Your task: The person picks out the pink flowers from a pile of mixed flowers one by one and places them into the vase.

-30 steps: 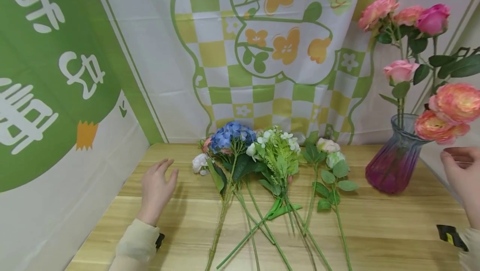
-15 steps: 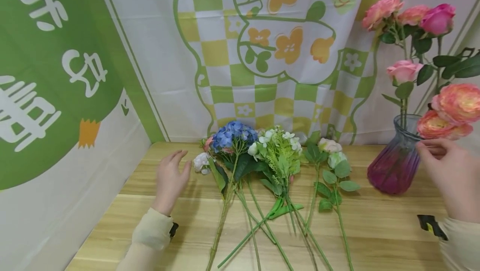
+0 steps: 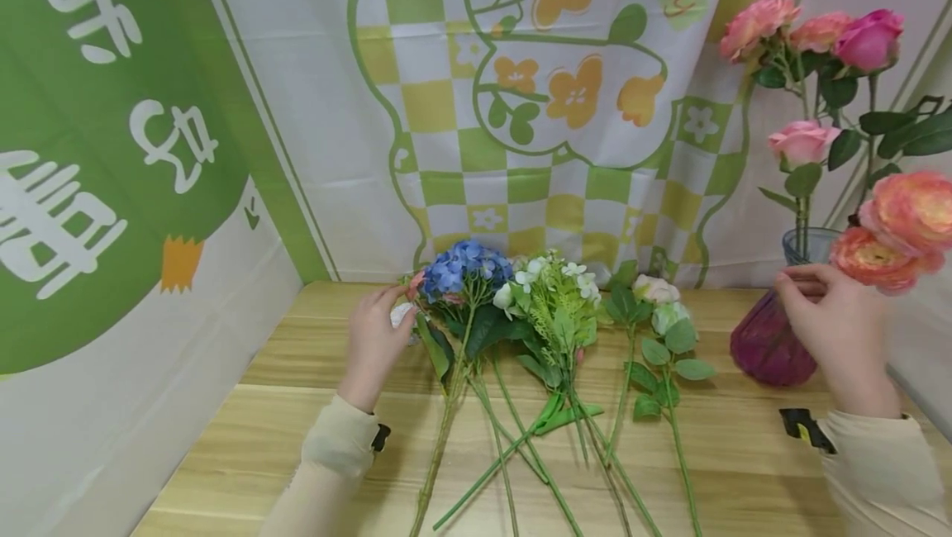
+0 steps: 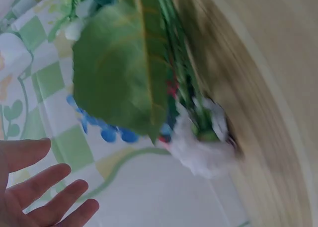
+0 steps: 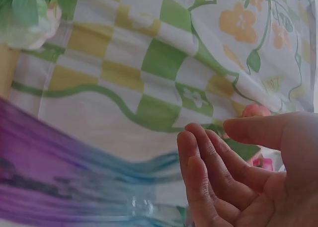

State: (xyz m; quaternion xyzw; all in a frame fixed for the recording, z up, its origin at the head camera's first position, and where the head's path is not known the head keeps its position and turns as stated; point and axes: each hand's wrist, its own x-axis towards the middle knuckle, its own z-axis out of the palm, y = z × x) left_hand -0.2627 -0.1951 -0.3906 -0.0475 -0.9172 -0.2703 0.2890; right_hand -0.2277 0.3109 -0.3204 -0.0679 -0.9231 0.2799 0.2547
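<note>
My left hand (image 3: 375, 347) reaches over the left end of a row of cut flowers, fingers extended beside a blue hydrangea (image 3: 464, 268) and overlapping a white flower (image 3: 402, 316). In the left wrist view, that hand (image 4: 47, 192) holds nothing; a broad green leaf (image 4: 119, 68) and the white bloom (image 4: 203, 152) are near it. My right hand (image 3: 840, 330) is in front of the purple-blue glass vase (image 3: 769, 347), partly hiding it. Its fingers bend loosely around nothing in the right wrist view, close to the vase neck (image 5: 149, 187).
Pink roses (image 3: 803, 143) and orange-pink blooms (image 3: 907, 219) stand in the vase. White-and-green sprays (image 3: 558, 306) and pale roses (image 3: 669, 318) lie on the wooden table (image 3: 283, 405), stems crossing toward the front. A printed cloth (image 3: 521, 182) hangs behind.
Both hands have moved inward: the left one rightward to the white flower and hydrangea, the right one leftward from beside the vase to in front of it. The flowers stay put.
</note>
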